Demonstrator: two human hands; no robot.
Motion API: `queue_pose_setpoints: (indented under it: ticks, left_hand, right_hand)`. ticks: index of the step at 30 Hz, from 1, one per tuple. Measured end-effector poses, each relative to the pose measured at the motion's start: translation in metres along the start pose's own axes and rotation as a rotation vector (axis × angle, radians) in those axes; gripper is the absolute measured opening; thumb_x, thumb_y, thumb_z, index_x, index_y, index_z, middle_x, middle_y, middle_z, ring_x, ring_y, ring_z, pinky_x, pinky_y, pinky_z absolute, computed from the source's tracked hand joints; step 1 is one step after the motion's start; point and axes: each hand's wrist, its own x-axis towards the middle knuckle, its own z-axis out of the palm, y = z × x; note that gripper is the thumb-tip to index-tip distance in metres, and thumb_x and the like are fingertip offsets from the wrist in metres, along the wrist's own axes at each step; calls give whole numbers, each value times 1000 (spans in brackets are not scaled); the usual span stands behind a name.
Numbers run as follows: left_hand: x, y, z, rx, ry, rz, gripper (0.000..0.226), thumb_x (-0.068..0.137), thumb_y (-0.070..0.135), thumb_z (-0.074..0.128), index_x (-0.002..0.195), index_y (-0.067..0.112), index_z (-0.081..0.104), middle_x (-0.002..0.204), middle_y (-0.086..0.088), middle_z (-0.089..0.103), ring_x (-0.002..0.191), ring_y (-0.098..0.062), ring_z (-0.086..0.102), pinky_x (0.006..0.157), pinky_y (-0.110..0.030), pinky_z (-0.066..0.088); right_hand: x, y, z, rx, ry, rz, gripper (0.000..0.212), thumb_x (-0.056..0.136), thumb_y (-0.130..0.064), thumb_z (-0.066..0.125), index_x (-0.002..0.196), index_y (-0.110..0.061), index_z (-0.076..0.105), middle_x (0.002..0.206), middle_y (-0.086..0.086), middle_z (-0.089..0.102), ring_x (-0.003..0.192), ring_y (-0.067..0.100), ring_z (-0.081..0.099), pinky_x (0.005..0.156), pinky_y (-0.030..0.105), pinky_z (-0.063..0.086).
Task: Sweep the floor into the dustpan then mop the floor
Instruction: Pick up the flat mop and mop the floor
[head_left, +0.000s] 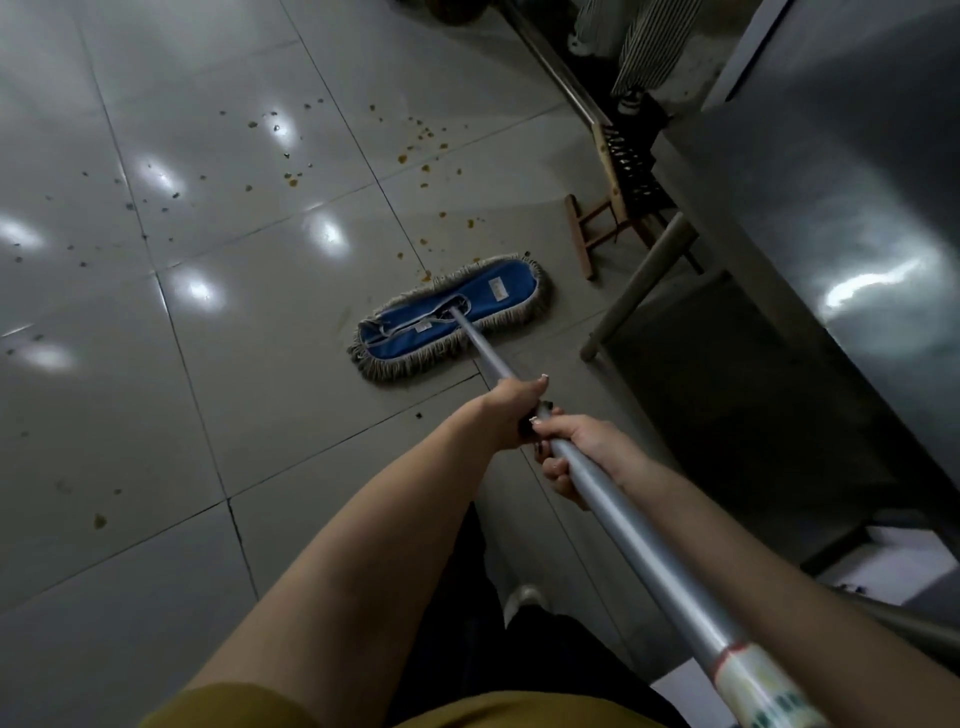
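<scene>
A flat blue mop head with a grey fringe lies on the grey tiled floor near the middle of the view. Its silver handle runs down to the lower right. My left hand grips the handle farther down toward the mop head. Just behind it, my right hand grips the handle too. Orange and dark crumbs are scattered on the tiles beyond the mop head and off to the left.
A steel table fills the right side, with one leg standing close to the mop head. A wooden-framed object lies on the floor under its edge. A person's striped trouser leg shows at the top. My shoe is below.
</scene>
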Motion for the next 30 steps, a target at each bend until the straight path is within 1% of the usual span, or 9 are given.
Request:
queue_pose_setpoints:
  ticks: [3, 5, 7, 10, 12, 17, 21, 26, 30]
  left_hand:
    - [16, 42, -10, -39, -12, 13, 52, 97, 32, 47, 140, 8, 29, 72, -6, 47, 52, -13, 49, 33, -17, 43]
    - [28, 71, -20, -48, -20, 29, 59, 97, 32, 47, 144, 8, 23, 74, -6, 46, 53, -13, 50, 34, -17, 43]
    - [37, 98, -31, -35, -20, 32, 53, 97, 33, 48, 140, 9, 29, 75, -5, 47, 51, -12, 52, 35, -17, 44]
    - [49, 142, -47, -19, -68, 12, 29, 97, 34, 47, 114, 14, 35, 69, -4, 49, 41, -10, 53, 37, -18, 45]
    - [55, 167, -57, -5, -76, 1, 28, 96, 34, 47, 108, 12, 35, 67, -3, 50, 47, -11, 53, 42, -22, 47]
    - [68, 217, -80, 33, -73, -5, 30, 96, 38, 48, 106, 12, 36, 66, -2, 52, 52, -11, 53, 51, -23, 46]
    - [78, 243, -95, 55, -48, 15, 32, 96, 38, 48, 115, 15, 36, 71, -3, 51, 54, -12, 53, 39, -20, 46]
    - [77, 249, -96, 34, -20, 32, 32, 96, 38, 47, 104, 9, 38, 68, -3, 50, 31, -9, 52, 32, -14, 39]
    - [71, 233, -89, -15, -23, 14, 31, 97, 38, 45, 101, 8, 40, 66, -2, 50, 34, -9, 53, 35, -16, 41]
  right_hand:
    - [16, -40, 10, 8, 1, 2, 27, 92, -16, 57, 69, -8, 47, 52, 2, 46, 24, 7, 40, 27, 13, 33]
    - [28, -68, 20, 1, 2, -2, 26, 92, -16, 57, 69, -8, 47, 57, 3, 45, 24, 7, 40, 28, 13, 33]
    - [38, -96, 31, -14, -2, -5, 25, 93, -18, 56, 71, -9, 46, 57, 3, 44, 24, 7, 40, 28, 13, 33]
    - [53, -139, 49, -42, -21, -11, 23, 95, -21, 53, 75, -11, 45, 60, 3, 43, 25, 6, 39, 28, 13, 33]
    - [62, -163, 60, -57, -27, -10, 24, 96, -24, 51, 76, -12, 45, 61, 2, 42, 25, 6, 38, 28, 12, 32]
    - [80, -211, 86, -77, -22, -6, 28, 97, -27, 49, 74, -11, 45, 60, 2, 41, 25, 6, 39, 28, 12, 32]
    - [94, -234, 103, -70, -36, -3, 32, 98, -29, 47, 71, -12, 43, 61, 2, 39, 23, 6, 38, 28, 11, 31]
    - [97, -241, 107, 3, -81, 53, 38, 97, -32, 47, 65, -12, 42, 44, -3, 42, 22, 4, 36, 27, 11, 31]
    - [87, -226, 100, 37, -122, 90, 38, 97, -32, 45, 64, -14, 42, 38, -6, 42, 23, 3, 37, 27, 11, 32]
